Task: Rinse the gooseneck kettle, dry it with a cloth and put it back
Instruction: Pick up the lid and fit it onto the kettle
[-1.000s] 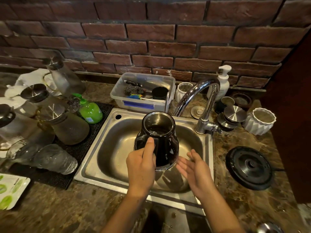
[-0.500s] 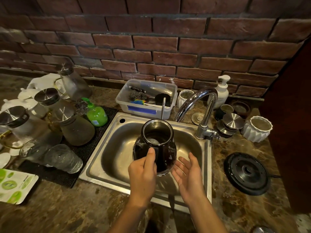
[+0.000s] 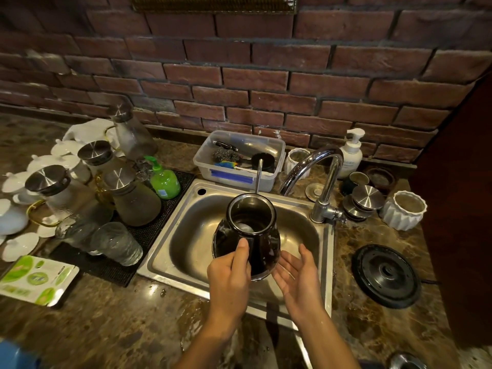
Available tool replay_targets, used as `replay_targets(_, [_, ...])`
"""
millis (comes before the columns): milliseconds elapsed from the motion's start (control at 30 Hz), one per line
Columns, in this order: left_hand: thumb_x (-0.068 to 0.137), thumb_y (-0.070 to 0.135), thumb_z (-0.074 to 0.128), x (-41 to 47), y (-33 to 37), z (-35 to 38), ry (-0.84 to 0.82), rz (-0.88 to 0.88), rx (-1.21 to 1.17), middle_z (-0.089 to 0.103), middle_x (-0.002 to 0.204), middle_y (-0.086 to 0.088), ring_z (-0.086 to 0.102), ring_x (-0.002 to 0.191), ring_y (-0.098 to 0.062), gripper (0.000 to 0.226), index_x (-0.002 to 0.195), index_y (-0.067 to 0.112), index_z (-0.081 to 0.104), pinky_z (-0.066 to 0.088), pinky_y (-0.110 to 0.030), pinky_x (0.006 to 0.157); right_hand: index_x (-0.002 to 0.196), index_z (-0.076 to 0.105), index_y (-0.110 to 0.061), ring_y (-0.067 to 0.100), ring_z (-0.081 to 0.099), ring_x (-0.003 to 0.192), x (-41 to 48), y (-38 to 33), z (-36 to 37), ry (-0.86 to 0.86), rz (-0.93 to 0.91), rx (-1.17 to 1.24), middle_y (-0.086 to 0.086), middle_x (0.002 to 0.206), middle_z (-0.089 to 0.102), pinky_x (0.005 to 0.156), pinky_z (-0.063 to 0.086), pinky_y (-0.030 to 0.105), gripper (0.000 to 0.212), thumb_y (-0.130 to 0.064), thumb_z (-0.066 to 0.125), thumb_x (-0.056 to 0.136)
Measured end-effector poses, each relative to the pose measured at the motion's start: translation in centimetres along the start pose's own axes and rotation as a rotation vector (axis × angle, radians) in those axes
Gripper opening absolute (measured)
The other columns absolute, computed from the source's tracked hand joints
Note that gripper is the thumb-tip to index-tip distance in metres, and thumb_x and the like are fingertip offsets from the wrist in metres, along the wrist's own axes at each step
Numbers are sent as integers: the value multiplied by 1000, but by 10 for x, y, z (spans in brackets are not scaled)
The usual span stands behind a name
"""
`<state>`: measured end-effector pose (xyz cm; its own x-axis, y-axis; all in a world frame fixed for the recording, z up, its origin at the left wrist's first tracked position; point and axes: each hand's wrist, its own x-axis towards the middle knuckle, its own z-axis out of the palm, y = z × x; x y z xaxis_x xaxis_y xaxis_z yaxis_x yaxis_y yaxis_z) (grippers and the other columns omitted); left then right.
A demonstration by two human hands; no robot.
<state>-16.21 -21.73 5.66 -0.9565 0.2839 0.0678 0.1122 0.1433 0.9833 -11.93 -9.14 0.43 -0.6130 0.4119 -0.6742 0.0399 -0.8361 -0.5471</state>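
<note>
The left hand (image 3: 228, 272) holds the gooseneck kettle (image 3: 246, 235) by its handle over the sink (image 3: 183, 235), fingers wrapped and thumb pressed on top, likely so drips fall into the basin. The right hand (image 3: 298, 275) hovers just beside the kettle's base, fingers (image 3: 306, 255) spread and empty, seemingly ready to steady it.

Single head-mounted wide-angle view, looking forward and steeply down. Close range: stainless steel sink basin (image 3: 186, 251) near frame centre, both forearms entering from bottom edge. Red brick wall (image 3: 266, 75) fills upper frame, mottled brown stone countertop (image 3: 106, 328) fills lower frame. Straight lines bow toward frame edges. No second view.
</note>
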Motion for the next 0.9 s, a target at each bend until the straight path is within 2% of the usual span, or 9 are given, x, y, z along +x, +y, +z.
replay_targets(67, [93, 58, 45, -5, 2, -2, -4, 6, 2, 40, 40, 0, 40, 43, -20, 66, 43, 15, 45, 34, -41, 49, 130, 56, -3, 29, 56, 124, -5, 1, 0, 7, -4, -4, 10, 115, 64, 102, 47, 40, 58, -50, 52, 97])
replay_targets(167, [94, 57, 45, -11, 5, -6, -2, 16, 20, 39, 42, -10, 38, 42, -26, 69, 46, 7, 43, 34, -48, 50, 126, 58, -4, 29, 58, 122, -11, 3, -2, 7, -6, -14, 13, 122, 64, 104, 47, 41, 56, -51, 52, 96])
replay_targets(267, [95, 56, 45, -18, 10, -11, 4, 16, 17, 37, 42, -13, 38, 42, -32, 69, 45, 8, 42, 33, -51, 49, 124, 59, -5, 29, 58, 121, -18, 4, -4, 8, -11, -12, 13, 119, 65, 102, 47, 40, 53, -50, 53, 96])
replay_targets(367, [95, 56, 45, -26, 14, -18, 2, 19, 5, 38, 40, -4, 38, 41, -22, 69, 45, 8, 42, 32, -47, 48, 111, 62, -9, 29, 58, 121, -25, 8, -3, 9, -10, -18, 12, 117, 65, 105, 46, 42, 45, -50, 52, 97])
replay_targets(467, [96, 55, 45, -33, 14, -26, -3, 22, 7, 39, 40, -8, 39, 41, -19, 70, 44, 9, 43, 32, -45, 48, 109, 62, -10, 29, 59, 119, -35, 15, -1, 15, -17, -24, 15, 122, 64, 103, 47, 42, 42, -49, 53, 97])
replay_targets(667, [95, 54, 45, -47, 14, -48, -9, -7, -24, 38, 39, 1, 37, 40, -22, 66, 42, 17, 43, 30, -49, 47, 138, 51, -1, 31, 54, 129, -56, 34, 5, 29, -9, -13, 18, 136, 58, 107, 44, 41, 63, -49, 53, 97])
replay_targets(767, [95, 54, 45, -55, 10, -60, -13, -1, -25, 38, 40, 2, 38, 40, -19, 66, 43, 14, 42, 29, -46, 46, 125, 58, -12, 29, 55, 125, -67, 43, 10, 49, -29, -8, 14, 132, 59, 97, 46, 37, 43, -45, 52, 98])
replay_targets(833, [95, 54, 45, -62, 6, -69, -9, 5, -24, 38, 39, 0, 37, 40, -17, 68, 44, 8, 40, 29, -43, 46, 110, 59, -21, 28, 56, 120, -74, 51, 14, 66, -28, -2, 11, 125, 59, 96, 45, 37, 25, -43, 52, 99])
replay_targets(900, [95, 53, 45, -69, 2, -77, -8, 1, -21, 37, 39, -3, 38, 39, -17, 68, 43, 9, 41, 29, -40, 45, 101, 59, -24, 25, 59, 112, -80, 60, 17, 85, -33, 1, 9, 117, 62, 94, 46, 36, 17, -40, 53, 99])
